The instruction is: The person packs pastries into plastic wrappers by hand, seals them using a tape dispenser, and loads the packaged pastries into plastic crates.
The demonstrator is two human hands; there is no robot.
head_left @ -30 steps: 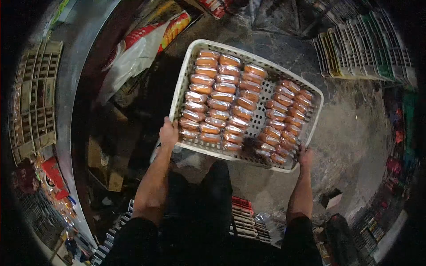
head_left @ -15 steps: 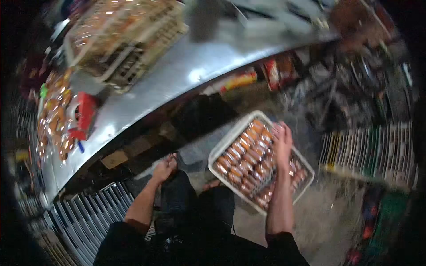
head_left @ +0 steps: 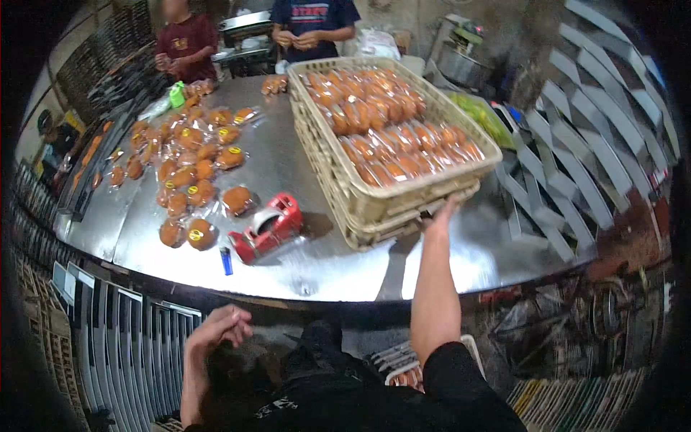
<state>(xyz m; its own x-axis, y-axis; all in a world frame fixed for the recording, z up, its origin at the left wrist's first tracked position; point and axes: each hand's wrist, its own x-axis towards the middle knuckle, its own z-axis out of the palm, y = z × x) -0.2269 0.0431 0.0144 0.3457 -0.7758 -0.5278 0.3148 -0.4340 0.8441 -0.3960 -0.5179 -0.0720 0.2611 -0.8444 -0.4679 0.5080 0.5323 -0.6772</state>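
Observation:
My right hand (head_left: 439,217) reaches across the steel table and grips the near end of the cream plastic crate (head_left: 417,183), under its rim. That crate holds rows of brown buns (head_left: 410,147) in clear wrappers, and it appears stacked on another crate. My left hand (head_left: 222,327) hangs in front of the table edge, fingers loosely bent and apart, with nothing in it. Closest to it on the table are a blue lighter (head_left: 226,261) and a red tape dispenser (head_left: 268,229). Loose wrapped buns (head_left: 188,162), some with yellow labels, lie spread to the left.
Two people stand behind the steel table (head_left: 317,277), one in a maroon shirt (head_left: 188,45), one in a dark shirt (head_left: 315,27). Grey metal trays (head_left: 576,144) are stacked at right, more trays (head_left: 129,345) at lower left. Another crate (head_left: 471,353) sits low beside my right arm.
My view has swung up from the floor to the tabletop. My right hand has moved from the low crate of buns to the crate on the table. My left hand remains empty.

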